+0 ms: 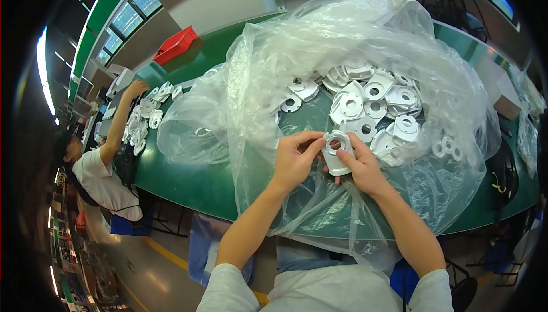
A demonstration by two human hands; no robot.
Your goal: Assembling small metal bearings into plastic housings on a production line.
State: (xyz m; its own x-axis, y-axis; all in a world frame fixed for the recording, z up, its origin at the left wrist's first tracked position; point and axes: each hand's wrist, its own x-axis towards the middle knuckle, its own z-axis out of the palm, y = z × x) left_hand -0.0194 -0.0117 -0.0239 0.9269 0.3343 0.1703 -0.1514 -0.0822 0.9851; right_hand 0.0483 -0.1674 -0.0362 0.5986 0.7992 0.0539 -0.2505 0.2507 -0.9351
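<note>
Between my two hands, over the near part of a clear plastic bag (257, 66), is a white plastic part (339, 166) with a round ring opening at its top. My right hand (365, 166) grips it from the right, thumb on its face and fingers behind. On its left edge my left hand (298, 155) pinches with thumb and fingertips; whether a small piece sits between them is hidden. Just beyond, a heap of similar white parts (375, 108) with round holes lies inside the opened bag.
A green table (177, 169) carries the bag. A red bin (175, 45) stands at the back left, and a white box (498, 86) at the right. At the left, a co-worker (105, 175) reaches over more white parts (140, 121). A blue crate (201, 249) is below the table edge.
</note>
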